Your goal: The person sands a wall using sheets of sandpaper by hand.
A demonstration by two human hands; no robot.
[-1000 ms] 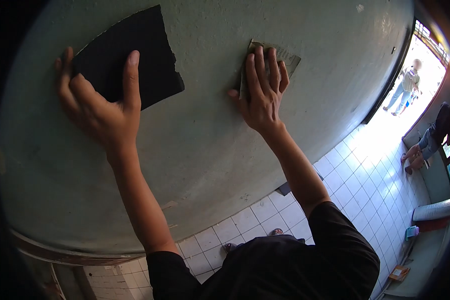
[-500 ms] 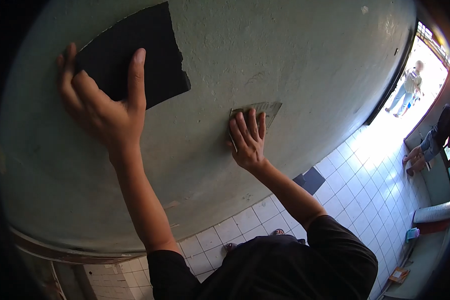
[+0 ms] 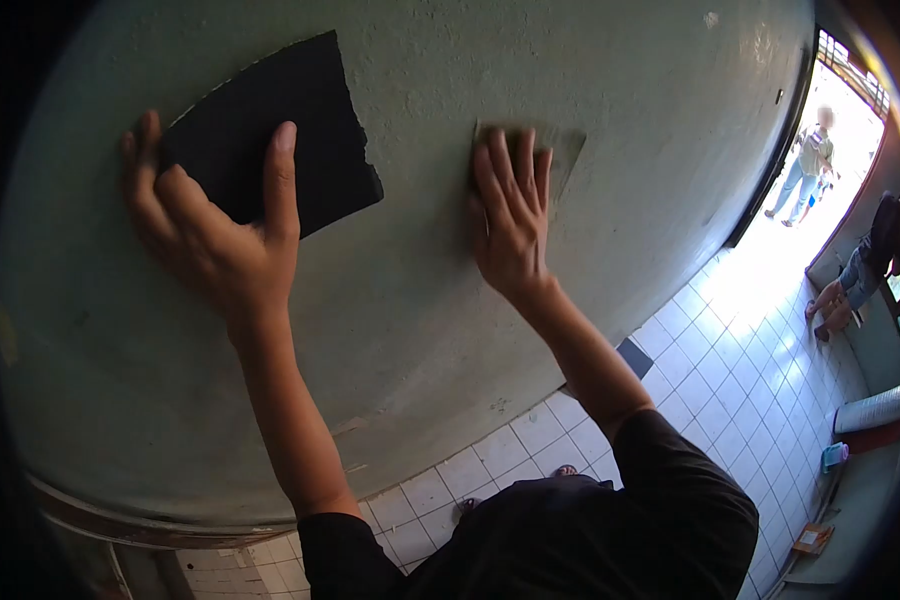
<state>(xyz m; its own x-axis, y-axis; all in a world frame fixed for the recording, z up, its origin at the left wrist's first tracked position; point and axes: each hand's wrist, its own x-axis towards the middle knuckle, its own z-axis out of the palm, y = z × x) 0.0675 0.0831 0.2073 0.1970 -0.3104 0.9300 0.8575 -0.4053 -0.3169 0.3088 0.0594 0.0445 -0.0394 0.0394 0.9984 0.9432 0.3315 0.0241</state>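
No legible text, brand, number or sign. At one o'clock, the sheet of paper (image 3: 572,152) is blurred, and any print on it cannot be read. At four o'clock, the orange-brown package (image 3: 813,538) bears a pale patch (image 3: 808,537), like a label, too small to show whether it carries lettering.

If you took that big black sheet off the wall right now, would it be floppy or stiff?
The black sheet looks thin, so it would probably be light and bend a little. Its torn, ragged right edge suggests it might rip like paper. It seems fairly flat beside the left hand's raised thumb, so perhaps not totally floppy.
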